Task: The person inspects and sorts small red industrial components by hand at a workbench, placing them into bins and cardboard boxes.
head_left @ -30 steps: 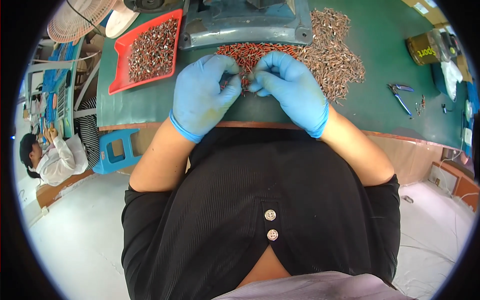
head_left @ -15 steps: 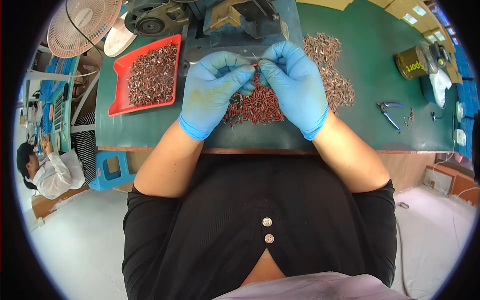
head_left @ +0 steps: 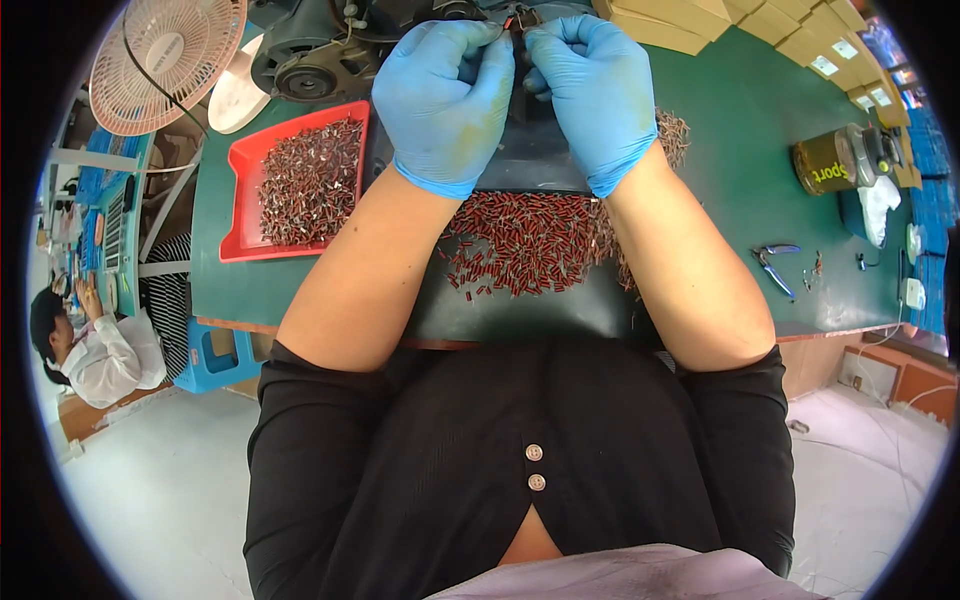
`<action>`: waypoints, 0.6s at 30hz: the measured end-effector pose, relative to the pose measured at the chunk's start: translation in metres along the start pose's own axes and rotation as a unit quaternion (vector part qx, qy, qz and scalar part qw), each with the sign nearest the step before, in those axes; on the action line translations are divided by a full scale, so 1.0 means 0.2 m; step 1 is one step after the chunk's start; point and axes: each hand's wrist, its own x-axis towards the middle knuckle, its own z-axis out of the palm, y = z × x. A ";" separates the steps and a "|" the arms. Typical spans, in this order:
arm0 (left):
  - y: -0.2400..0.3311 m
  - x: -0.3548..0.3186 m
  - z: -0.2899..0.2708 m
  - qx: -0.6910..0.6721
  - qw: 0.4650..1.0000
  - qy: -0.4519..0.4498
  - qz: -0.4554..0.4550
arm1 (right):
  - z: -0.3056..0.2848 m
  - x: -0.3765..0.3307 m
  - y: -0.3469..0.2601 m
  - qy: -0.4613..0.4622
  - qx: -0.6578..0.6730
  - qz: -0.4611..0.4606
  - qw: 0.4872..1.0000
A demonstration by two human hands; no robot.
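Both my hands wear blue gloves and reach up to the machine [head_left: 512,172] at the far side of the table. My left hand [head_left: 445,110] is closed in a pinch, its fingertips at a tiny red part [head_left: 508,23] with thin metal bits. Close beside it, my right hand [head_left: 597,105] also pinches, nearly touching the same spot; what lies in its fingers is too small to make out. Below my wrists spreads a pile of small red parts with metal ends [head_left: 525,240]. A red tray [head_left: 240,222] holds many similar parts to the left.
Coppery metal parts [head_left: 672,138] lie right of the machine. Farther right are pliers [head_left: 773,270], a bottle [head_left: 832,160] and cardboard boxes [head_left: 668,22]. A fan [head_left: 165,60] stands at the far left. Another person [head_left: 95,345] sits at a bench beyond a blue stool [head_left: 215,358].
Both hands have moved forward, from above the red pile up to the machine, still pinching close together. The view has shifted slightly, and more of the red pile shows.
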 end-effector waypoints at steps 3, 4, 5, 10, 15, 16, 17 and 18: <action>-0.02 0.00 0.03 0.012 1.000 0.011 0.017 | -0.01 0.01 0.01 0.010 -0.014 0.011 1.000; -0.03 0.00 0.04 0.022 0.998 0.018 0.047 | -0.01 0.01 0.01 0.010 -0.022 0.013 1.000; -0.03 0.00 0.04 0.032 0.996 0.025 0.077 | -0.01 0.01 0.01 0.010 -0.023 0.014 1.000; -0.05 -0.01 0.06 0.026 0.997 0.033 0.060 | 0.01 0.01 0.00 0.036 -0.042 -0.043 0.998; -0.05 -0.01 0.07 0.044 0.994 0.029 0.093 | 0.02 0.01 -0.02 0.041 -0.018 -0.017 0.999; -0.06 -0.01 0.07 0.043 0.994 0.029 0.095 | 0.02 0.01 -0.02 0.037 -0.010 -0.004 0.999; -0.06 -0.01 0.07 0.042 0.994 0.028 0.096 | 0.02 0.01 -0.02 0.037 -0.011 -0.003 0.999; -0.06 -0.01 0.08 0.042 0.994 0.028 0.096 | 0.02 0.01 -0.02 0.036 -0.002 -0.002 0.999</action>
